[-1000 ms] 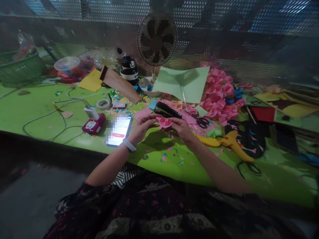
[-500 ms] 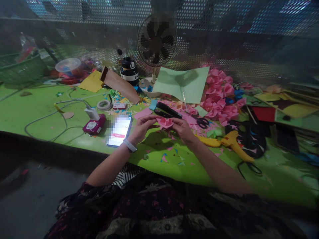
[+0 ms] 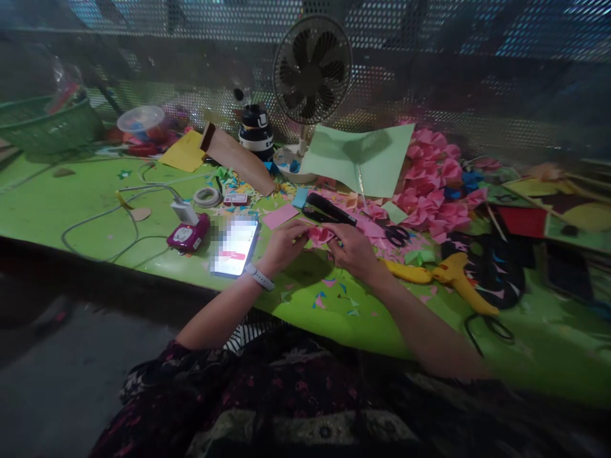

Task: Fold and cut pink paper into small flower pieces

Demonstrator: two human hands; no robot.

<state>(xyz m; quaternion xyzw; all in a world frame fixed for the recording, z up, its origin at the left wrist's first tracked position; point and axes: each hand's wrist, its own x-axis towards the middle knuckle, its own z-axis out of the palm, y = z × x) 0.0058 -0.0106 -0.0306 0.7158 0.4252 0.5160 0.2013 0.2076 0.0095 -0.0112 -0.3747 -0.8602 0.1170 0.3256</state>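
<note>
head: hands (image 3: 282,247) (image 3: 356,253) pinch paper (image 3: 321,236); bottle (image 3: 254,127) lettering blurred

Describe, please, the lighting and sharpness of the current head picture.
Head view: dim overall, smartphone screen brightest, pixelated along its left side; head view: shadow darkens the pale green sheet; head view: the green basket looks soft, the pink folded paper shows little detail.
</note>
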